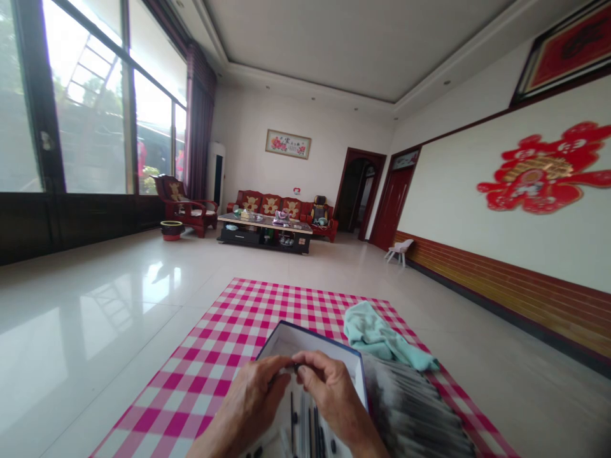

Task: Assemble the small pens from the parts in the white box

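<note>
Both hands meet above an open box: the left hand [251, 401] and right hand [331, 397] are curled, their fingertips closed together on a small dark piece [296, 367], too small to identify. The box [310, 346], white inside with a dark blue edge, sits on a pink-and-white gingham cloth [210, 362] spread over the tile floor [81, 331], and slim dark rods [305, 426] show inside it. A blurred grey-striped panel [410, 407] lies to its right, beside a crumpled teal towel [382, 334]. Held only in a fingertip pinch, the piece could slip and drop among the rods. The soft cloth gives the box little firm footing, so a hand pressing down could tip it.
</note>
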Tool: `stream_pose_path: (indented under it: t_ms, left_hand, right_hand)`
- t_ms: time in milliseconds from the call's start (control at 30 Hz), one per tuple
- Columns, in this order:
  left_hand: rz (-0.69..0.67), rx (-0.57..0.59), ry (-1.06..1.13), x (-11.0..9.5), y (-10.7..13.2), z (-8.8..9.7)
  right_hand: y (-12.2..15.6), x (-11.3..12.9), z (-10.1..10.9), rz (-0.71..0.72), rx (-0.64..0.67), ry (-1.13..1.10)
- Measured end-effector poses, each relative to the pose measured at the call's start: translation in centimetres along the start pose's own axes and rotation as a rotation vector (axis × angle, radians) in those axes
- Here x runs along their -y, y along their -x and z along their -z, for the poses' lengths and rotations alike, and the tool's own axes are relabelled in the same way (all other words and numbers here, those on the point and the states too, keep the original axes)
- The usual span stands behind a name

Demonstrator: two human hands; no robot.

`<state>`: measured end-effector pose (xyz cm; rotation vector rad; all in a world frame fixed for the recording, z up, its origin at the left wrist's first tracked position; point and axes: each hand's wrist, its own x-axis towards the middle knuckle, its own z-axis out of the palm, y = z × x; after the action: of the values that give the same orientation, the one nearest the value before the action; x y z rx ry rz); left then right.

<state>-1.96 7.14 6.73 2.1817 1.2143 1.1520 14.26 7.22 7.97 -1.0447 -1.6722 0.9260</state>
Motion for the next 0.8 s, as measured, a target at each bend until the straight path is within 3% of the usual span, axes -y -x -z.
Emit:
stream_pose_path:
  t_ms: [467,800]
  left_hand:
    - [-0.005,-0.008,-0.036,-0.20,-0.03,-0.03]
    - [0.050,-0.041,-0.107,-0.30,-0.15,-0.09]
  right_hand:
    - [-0.12,-0.41,-0.14,-0.024,-0.014,-0.080]
    - [0.13,0.47,0.08,0.101,0.007,0.074]
